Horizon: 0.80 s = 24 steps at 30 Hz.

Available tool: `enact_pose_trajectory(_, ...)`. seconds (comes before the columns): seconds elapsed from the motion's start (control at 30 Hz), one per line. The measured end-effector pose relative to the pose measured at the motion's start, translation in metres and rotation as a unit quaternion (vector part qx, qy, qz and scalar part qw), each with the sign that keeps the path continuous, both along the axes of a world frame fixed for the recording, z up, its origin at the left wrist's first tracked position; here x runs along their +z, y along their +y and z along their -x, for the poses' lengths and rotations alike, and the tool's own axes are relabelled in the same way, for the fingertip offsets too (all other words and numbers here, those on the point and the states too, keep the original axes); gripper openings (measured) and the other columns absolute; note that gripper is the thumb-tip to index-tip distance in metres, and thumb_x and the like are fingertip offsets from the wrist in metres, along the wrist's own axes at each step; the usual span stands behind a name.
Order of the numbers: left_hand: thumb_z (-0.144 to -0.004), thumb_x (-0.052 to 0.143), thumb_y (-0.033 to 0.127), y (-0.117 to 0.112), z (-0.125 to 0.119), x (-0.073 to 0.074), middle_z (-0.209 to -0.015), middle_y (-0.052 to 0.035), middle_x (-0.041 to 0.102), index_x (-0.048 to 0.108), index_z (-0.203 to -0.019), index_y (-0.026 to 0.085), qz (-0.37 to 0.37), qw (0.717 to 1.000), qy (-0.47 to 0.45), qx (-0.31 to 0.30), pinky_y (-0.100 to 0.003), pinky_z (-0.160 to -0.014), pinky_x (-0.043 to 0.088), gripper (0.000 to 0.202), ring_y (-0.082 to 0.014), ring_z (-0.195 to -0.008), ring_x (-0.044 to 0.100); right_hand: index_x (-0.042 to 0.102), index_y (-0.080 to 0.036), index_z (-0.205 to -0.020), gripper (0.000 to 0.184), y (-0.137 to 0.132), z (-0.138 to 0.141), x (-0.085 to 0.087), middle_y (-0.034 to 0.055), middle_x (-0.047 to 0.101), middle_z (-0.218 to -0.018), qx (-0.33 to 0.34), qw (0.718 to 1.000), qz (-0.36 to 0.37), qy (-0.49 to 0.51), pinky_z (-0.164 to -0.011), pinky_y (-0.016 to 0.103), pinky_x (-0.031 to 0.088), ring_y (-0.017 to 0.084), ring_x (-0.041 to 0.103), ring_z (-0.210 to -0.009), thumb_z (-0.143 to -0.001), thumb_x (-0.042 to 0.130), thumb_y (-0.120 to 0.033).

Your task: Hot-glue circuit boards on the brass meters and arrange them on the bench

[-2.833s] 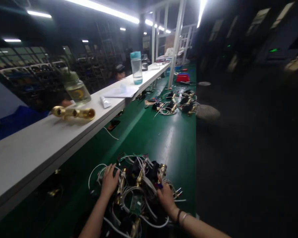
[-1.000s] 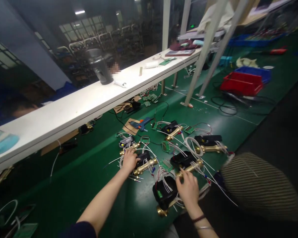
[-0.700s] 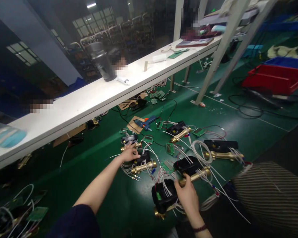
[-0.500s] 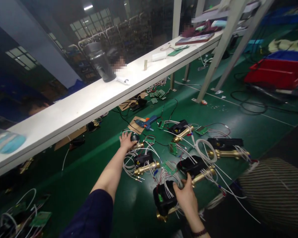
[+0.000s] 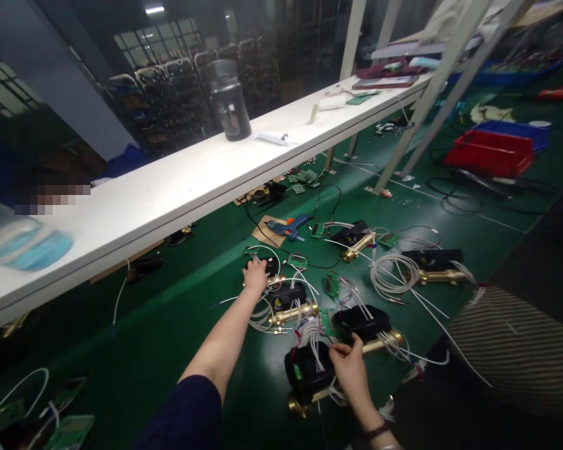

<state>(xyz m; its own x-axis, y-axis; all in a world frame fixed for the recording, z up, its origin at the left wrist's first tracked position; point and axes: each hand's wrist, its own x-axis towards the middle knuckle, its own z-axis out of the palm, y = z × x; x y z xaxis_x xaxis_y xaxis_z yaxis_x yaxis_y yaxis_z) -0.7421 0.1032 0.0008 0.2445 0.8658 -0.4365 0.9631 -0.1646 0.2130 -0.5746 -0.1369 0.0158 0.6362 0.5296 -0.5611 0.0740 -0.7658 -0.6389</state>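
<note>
My left hand (image 5: 255,275) reaches forward with its fingers curled over the black housing of a brass-pipe meter (image 5: 271,267). Part of that meter is hidden under the hand. My right hand (image 5: 351,369) is between two nearer meters. Its thumb and a finger come together at the right edge of the closest black meter housing (image 5: 307,372); whatever is between them is too small to make out. Behind these fingers lies another black meter housing (image 5: 362,322) on a brass pipe. Green circuit boards (image 5: 331,284) and white wires (image 5: 315,350) trail from the meters.
More wired meters (image 5: 438,265) lie to the right. A blue glue gun (image 5: 288,226) rests on cardboard beyond my left hand. Across the green bench (image 5: 178,337) runs a raised white shelf (image 5: 169,178) with a dark bottle (image 5: 229,103). A red bin (image 5: 490,150) stands at the far right.
My left hand's spread fingers have drawn in over the far meter. The right thumb and finger have come closer together beside the nearest housing. The view has shifted slightly.
</note>
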Motion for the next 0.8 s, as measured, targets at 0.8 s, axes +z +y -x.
enact_pose_trajectory(0.8, -0.074, 0.063, 0.018, -0.184, 0.389, -0.032, -0.132, -0.0126, 0.040, 0.044, -0.131, 0.020, 0.034, 0.975, -0.025, 0.218, -0.049, -0.097, 0.035, 0.061, -0.0305, -0.122, 0.034, 0.016, 0.000, -0.137, 0.108, -0.131, 0.336, -0.019, 0.0088, 0.058, -0.087, 0.176, 0.981, 0.046, 0.072, -0.076, 0.028, 0.046, 0.022, 0.058, -0.083, -0.052, 0.047, -0.058)
